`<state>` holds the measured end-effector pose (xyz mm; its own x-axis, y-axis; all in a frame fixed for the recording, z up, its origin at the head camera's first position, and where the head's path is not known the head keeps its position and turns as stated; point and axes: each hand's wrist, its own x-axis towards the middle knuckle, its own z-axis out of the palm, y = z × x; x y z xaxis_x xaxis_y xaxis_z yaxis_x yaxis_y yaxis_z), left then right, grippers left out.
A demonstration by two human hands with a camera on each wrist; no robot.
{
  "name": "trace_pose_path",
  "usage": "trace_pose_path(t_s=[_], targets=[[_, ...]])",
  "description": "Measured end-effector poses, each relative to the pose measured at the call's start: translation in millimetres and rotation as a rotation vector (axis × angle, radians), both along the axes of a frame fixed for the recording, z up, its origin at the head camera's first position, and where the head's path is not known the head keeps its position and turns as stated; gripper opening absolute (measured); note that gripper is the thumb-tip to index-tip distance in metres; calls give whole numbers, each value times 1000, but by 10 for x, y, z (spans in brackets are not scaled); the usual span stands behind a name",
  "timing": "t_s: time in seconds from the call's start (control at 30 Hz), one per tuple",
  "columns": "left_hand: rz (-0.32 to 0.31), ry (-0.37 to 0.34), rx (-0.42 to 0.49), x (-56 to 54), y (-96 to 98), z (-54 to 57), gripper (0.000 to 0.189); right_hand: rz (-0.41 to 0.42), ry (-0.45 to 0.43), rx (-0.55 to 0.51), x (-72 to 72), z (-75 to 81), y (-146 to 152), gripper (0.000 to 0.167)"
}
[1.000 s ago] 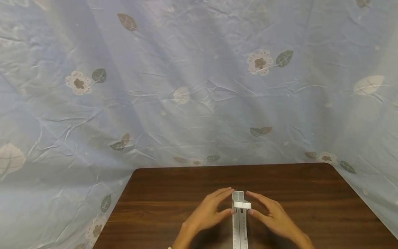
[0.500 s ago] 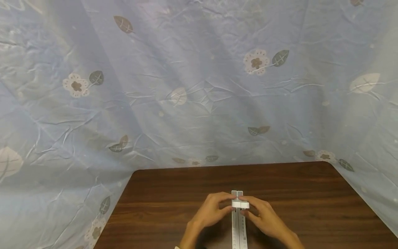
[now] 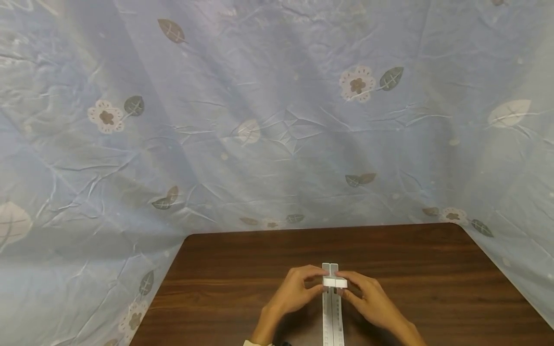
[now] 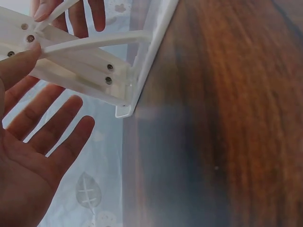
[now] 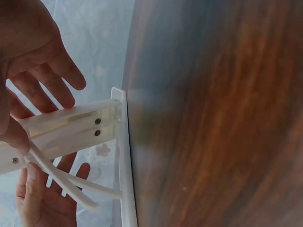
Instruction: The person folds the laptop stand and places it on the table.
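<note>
A white folding stand (image 3: 332,312) rests on the table, its two long narrow base strips lying side by side. Its raised top (image 3: 335,282) sits between my hands. My left hand (image 3: 292,294) pinches the left side of that top, thumb nearer me and fingers beyond. From the right, my right hand (image 3: 368,299) pinches the other side in the same way. The left wrist view shows the upright panels (image 4: 75,71) with small screws and thin curved struts (image 4: 94,42). In the right wrist view, the right thumb (image 5: 16,137) lies against the panel beside a strut.
The dark brown wooden table (image 3: 233,269) has rounded far corners. Behind it and along both sides hangs a pale blue curtain (image 3: 277,168) with printed leaves and flowers.
My right hand has moved left and both hands have closed in on the stand's top. Its two halves, askew before, now line up side by side. The last half second shows little movement.
</note>
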<state>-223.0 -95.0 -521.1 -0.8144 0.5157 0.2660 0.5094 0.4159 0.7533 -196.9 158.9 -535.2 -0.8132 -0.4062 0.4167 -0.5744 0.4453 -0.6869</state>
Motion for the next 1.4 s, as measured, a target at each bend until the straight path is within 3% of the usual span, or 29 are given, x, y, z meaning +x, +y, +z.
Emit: trace_pose_path(t_s=[0.33, 0.6, 0.87, 1.1, 1.4], targets=[[14, 42, 20, -3, 13, -44, 32, -94, -15, -13, 11, -24, -47, 35], [33, 87, 34, -35, 27, -4, 26, -102, 23, 12, -24, -10, -66, 30], [62, 24, 18, -61, 60, 44, 25, -148, 19, 22, -80, 33, -68, 23], [100, -15, 22, -81, 97, 77, 27, -144, -75, 16, -132, 55, -61, 28], [126, -35, 25, -146, 114, 120, 29, -130, -97, 18, -209, 118, -52, 31]])
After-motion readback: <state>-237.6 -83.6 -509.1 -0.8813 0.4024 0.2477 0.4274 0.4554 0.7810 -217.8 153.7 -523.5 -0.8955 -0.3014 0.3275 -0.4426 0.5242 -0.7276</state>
